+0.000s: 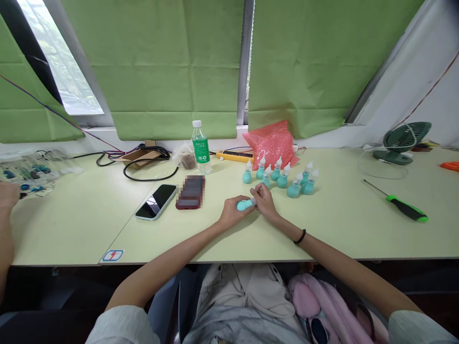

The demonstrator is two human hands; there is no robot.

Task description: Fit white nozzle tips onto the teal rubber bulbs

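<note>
My left hand (233, 212) is wrapped round a teal squeeze bulb (244, 205) that looks like a nasal aspirator, lying on its side just above the table. Its clear collar end points right, into the fingers of my right hand (264, 203). Those fingers are pinched together at that end and partly hide it; whether they hold a separate small part I cannot make out. Just beyond my hands, several more teal nasal aspirators (282, 180) stand upright with clear, pointed nozzles.
Behind the bulbs lies a pink bubble-wrap bag (274, 141). Leftward are a water bottle (201, 150), a dark red phone (191, 192), another phone (157, 201) and a black cable (143, 179). A screwdriver (407, 208) and green fan (403, 141) are rightward. Another person's arm (6, 224) shows far left.
</note>
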